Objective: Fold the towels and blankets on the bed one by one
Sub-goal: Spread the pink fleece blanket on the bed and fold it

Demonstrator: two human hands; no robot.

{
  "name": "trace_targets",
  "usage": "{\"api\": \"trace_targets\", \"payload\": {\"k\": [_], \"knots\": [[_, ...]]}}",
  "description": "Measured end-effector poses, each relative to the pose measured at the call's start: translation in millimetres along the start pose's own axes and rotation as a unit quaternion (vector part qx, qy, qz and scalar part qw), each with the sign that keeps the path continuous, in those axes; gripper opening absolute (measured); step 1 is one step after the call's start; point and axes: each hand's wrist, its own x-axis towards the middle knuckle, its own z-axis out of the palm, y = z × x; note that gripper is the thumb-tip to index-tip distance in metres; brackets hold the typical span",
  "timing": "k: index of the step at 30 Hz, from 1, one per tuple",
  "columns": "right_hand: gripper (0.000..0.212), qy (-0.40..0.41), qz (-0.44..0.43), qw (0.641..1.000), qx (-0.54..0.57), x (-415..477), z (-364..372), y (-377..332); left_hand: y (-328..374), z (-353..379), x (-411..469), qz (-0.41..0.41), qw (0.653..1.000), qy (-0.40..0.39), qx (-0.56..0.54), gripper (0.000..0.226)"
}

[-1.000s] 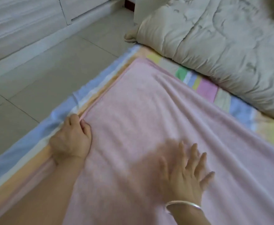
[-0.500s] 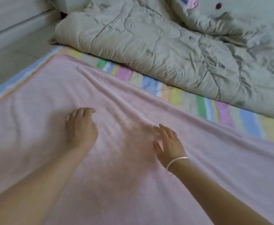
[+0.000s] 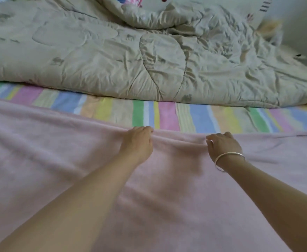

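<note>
A large pink blanket lies spread flat over the near half of the bed. Both my arms reach forward across it to its far edge. My left hand has its fingers curled over that far edge and grips the cloth. A short way to the right, my right hand, with a silver bangle on the wrist, curls its fingers round the same edge. A small ridge of pink cloth bunches between the two hands.
Beyond the pink blanket shows a pastel striped bed sheet. A rumpled beige quilt fills the far half of the bed. A patterned pillow peeks out at the top, and a wall stands at the far right.
My view has swung right, away from the floor and the bed's left side. Both hands have slid forward over the pink blanket from its middle to its far edge and closed on it.
</note>
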Motion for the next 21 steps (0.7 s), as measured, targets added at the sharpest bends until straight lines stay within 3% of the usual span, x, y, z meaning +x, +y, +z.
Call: {"api": "trace_targets", "payload": {"k": [5,8,11,14,17,19,21], "knots": [[0.036,-0.022,-0.007,0.998,0.063,43.7,10.2,2.8,7.0,13.1,48.6,-0.082,0.989,-0.04,0.117,0.041],[0.052,-0.072,-0.035,0.996,0.034,54.6,16.3,-6.9,5.7,15.9,62.6,-0.019,0.973,-0.039,0.228,0.031],[0.035,-0.065,-0.04,0.995,-0.059,56.6,19.6,-15.3,4.4,14.3,73.8,-0.021,0.965,-0.037,0.258,0.024],[0.029,-0.023,-0.022,0.999,-0.042,66.8,13.4,-18.5,6.5,9.3,87.2,-0.087,0.975,0.002,0.204,0.022],[0.025,0.056,0.074,0.99,0.107,96.1,-2.9,-12.5,14.8,6.4,107.3,-0.15,0.981,0.094,0.073,0.021],[0.024,0.071,0.106,0.973,0.191,112.2,-5.6,-11.0,16.5,12.5,112.6,-0.138,0.98,0.139,0.024,0.022],[0.029,0.026,0.094,0.961,0.26,111.6,11.6,-18.2,8.5,30.3,105.9,-0.105,0.989,0.101,-0.023,0.027]]}}
